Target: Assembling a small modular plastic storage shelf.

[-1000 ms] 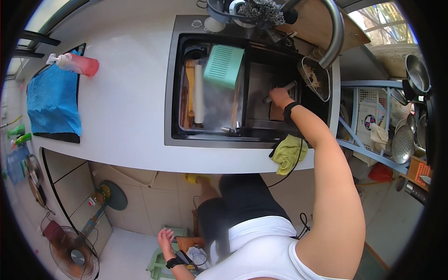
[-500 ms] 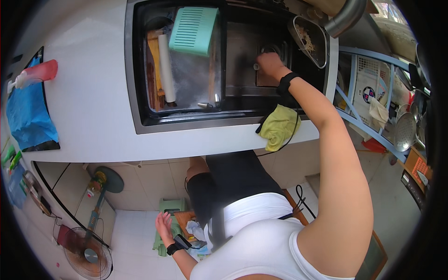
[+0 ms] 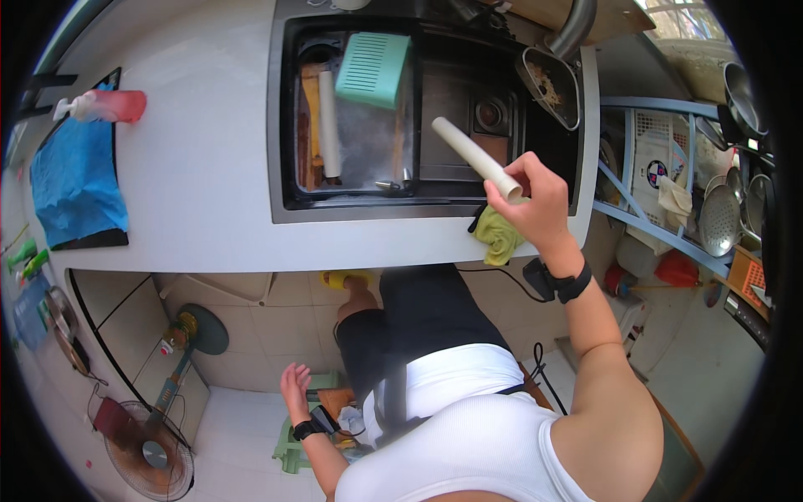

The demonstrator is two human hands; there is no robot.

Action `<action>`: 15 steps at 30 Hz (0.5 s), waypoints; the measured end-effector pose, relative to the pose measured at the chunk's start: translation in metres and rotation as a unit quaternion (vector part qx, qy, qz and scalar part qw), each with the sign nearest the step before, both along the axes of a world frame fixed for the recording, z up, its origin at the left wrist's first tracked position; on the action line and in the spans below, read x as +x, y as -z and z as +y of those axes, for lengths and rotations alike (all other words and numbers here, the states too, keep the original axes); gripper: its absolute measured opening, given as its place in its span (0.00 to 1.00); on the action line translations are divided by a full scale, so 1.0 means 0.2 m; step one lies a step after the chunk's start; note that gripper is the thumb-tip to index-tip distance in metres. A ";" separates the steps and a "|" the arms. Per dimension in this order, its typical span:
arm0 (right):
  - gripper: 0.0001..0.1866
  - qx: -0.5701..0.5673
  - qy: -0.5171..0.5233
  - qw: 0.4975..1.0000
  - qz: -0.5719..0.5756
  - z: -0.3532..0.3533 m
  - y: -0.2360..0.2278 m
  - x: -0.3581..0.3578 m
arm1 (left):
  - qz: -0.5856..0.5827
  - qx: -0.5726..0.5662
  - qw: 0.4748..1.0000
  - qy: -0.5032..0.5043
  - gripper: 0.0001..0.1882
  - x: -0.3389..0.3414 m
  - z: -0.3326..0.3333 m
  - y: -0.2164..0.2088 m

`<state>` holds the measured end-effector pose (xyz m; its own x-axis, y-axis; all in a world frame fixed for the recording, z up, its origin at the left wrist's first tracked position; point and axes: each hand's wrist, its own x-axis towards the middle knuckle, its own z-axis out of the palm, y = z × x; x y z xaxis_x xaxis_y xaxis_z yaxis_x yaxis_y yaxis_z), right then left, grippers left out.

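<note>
Lifted since earlier: white tube [image 3: 475,157], near end pinched in right hand [image 3: 539,205]; left hand [image 3: 295,391] empty, loosely uncurled; we note round emblem [image 3: 657,173] on white basket [image 3: 649,154].

The pale tube [image 3: 477,158] looks smooth, matt plastic; the faucet [image 3: 575,28], satiny metal.

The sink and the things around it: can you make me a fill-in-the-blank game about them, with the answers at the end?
1. The hand holding the white tube is the person's ____ one.
2. The other hand holds ____.
3. The mint-green slotted basket is in the ____ basin of the sink.
4. The crinkled sheet by the pump bottle is coloured ____.

Missing words: right; nothing; left; blue.
</note>
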<state>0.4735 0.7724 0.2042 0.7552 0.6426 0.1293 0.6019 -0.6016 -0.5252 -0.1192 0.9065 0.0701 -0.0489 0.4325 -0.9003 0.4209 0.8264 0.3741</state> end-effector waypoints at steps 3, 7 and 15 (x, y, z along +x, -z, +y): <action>0.14 0.057 -0.053 0.997 0.000 0.17 0.05 -0.15 | -0.007 0.018 1.000 -0.003 0.18 -0.02 0.02 -0.01; 0.13 0.029 -0.144 0.987 -0.069 0.42 0.23 -0.23 | -0.004 0.034 0.999 0.001 0.19 -0.14 0.01 -0.01; 0.13 -0.071 -0.191 0.974 -0.099 0.63 0.48 -0.28 | 0.015 0.055 0.996 -0.070 0.18 -0.43 -0.21 0.01</action>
